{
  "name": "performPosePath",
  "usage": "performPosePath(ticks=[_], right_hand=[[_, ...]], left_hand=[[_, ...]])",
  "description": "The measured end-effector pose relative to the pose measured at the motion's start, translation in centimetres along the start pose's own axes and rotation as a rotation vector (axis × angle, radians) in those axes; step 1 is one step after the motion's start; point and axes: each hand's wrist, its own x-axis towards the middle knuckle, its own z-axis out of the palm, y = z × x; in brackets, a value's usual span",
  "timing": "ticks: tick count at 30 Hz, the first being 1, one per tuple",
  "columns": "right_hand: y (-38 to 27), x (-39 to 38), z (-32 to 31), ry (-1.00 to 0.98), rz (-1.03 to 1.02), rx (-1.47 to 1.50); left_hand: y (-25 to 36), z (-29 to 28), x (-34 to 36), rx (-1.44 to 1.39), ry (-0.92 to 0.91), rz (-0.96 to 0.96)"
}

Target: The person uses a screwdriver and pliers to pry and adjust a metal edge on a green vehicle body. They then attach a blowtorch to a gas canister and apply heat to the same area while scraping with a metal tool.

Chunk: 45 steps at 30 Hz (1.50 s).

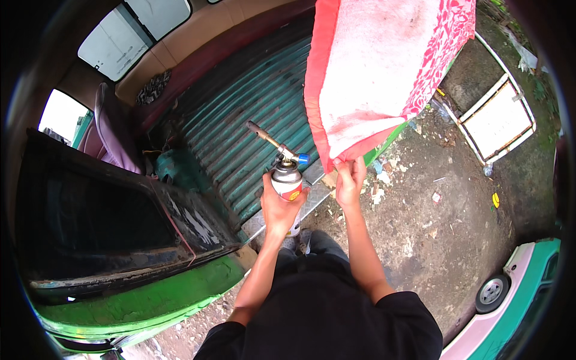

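Note:
My left hand is wrapped round the canister of a gas blowtorch, held upright in front of me. Its brass burner tube points up and to the left, and a blue knob sits at its right side. No flame shows at the nozzle. My right hand pinches the lower corner of a cloth, white with a red border and a red-and-white patterned strip. The cloth hangs from above the top edge of the view, its lower end gathered toward my fingers.
Ahead is a vehicle's ribbed green floor with a metal tread-plate sill. A black-windowed green door stands open at left. Litter lies on the concrete at right, near a white metal frame. A pink-and-green vehicle is at lower right.

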Motion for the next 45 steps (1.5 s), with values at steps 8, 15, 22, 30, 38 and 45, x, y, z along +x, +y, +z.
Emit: performPosePath(ticks=[8,15,22,30,38,45], right_hand=[[2.3,3.1,-6.0,-0.345,0.295,-0.017],[-0.4,7.5,-3.3,-0.634,0.812,0.457],[-1.4,9.2,-2.1,-0.835,0.718,-0.099],[3.6,6.7,-6.0,-0.341,0.845,0.387],[3.3,3.6,-5.3,-0.221,0.463,0.075],[-2.4,6.9,-4.6,-0.734,0.367,-0.433]], left_hand=[[2.6,2.2,1.1,0.247,0.107,0.036],[1.5,3.3,0.6,0.212,0.186,-0.063],[2.2,3.8,0.5,0.256,0.226,-0.163],[3.2,3.0,0.6,0.210,0.304,-0.133],[2.9,5.2,0.4,0.333,0.283,-0.033],[3.0,6.0,0.7,0.406,0.231,-0.053]])
